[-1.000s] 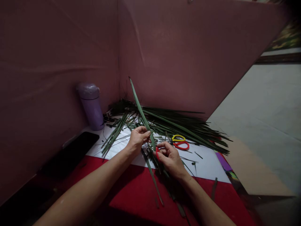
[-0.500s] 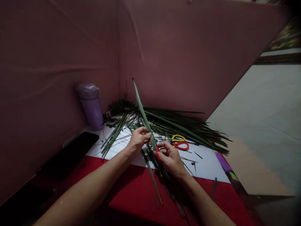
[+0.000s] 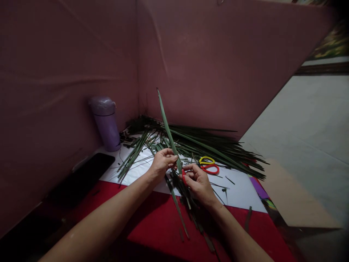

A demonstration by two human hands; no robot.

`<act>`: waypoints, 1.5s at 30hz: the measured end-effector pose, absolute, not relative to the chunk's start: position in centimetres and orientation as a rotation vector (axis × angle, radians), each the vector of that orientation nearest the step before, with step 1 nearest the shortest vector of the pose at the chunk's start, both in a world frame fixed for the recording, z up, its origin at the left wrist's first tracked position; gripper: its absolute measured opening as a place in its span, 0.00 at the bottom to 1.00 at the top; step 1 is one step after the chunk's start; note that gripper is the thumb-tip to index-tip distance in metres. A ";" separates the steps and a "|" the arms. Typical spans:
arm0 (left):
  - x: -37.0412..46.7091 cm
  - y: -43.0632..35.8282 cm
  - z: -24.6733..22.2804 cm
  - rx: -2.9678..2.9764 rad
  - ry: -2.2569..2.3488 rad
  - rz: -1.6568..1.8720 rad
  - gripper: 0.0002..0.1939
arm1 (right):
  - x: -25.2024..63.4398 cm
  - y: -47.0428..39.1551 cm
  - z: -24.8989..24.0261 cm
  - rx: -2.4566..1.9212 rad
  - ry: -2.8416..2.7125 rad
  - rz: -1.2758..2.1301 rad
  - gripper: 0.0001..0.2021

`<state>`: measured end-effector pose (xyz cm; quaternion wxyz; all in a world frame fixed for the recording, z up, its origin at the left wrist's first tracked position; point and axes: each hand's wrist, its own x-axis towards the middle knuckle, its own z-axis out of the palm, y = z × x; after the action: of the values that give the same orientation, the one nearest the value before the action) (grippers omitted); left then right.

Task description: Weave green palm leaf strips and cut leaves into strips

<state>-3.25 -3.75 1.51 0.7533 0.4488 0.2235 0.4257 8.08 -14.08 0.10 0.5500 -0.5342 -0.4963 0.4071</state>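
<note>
A long green leaf (image 3: 167, 125) stands tilted upward, its lower part pinched between the thumb and fingers of my left hand (image 3: 163, 163). Just right of it, my right hand (image 3: 200, 182) is closed round a small red-handled tool (image 3: 183, 177) against the leaf's lower end; the tool's working end is hidden, so I cannot make out its kind. Beneath both hands hang narrow leaf strips (image 3: 177, 209) over a red cloth (image 3: 152, 222). Scissors with one yellow and one red handle loop (image 3: 209, 166) lie on white paper (image 3: 240, 189) beyond my right hand.
A large pile of long leaves (image 3: 215, 143) lies at the back right, with a smaller bundle (image 3: 133, 156) at left. A purple tumbler (image 3: 106, 127) stands by the pink wall (image 3: 191, 65). Nearer is a dark flat object (image 3: 92, 171). Leaf scraps dot the paper.
The leaf's tip has shifted slightly right and up, and the leaf stands a little steeper. My left hand has edged right; my right hand has hardly moved, still gripping the red-handled tool.
</note>
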 end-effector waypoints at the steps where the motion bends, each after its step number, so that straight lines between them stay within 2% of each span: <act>1: -3.3 -3.7 1.6 0.979 0.487 0.944 0.13 | 8.1 -14.1 0.1 -1.262 -1.178 0.958 0.13; 37: -3.3 -3.3 1.7 1.017 0.611 0.909 0.12 | 8.1 -13.9 -0.6 -1.369 -1.213 0.846 0.13; 45: -3.2 -3.3 1.5 1.005 0.606 0.901 0.12 | 8.0 -13.9 -0.6 -1.313 -1.182 0.930 0.13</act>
<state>-3.25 -3.35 1.49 0.7386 0.4580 0.2763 0.4103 8.01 -13.92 -0.58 0.5418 -0.5527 -0.4977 0.3915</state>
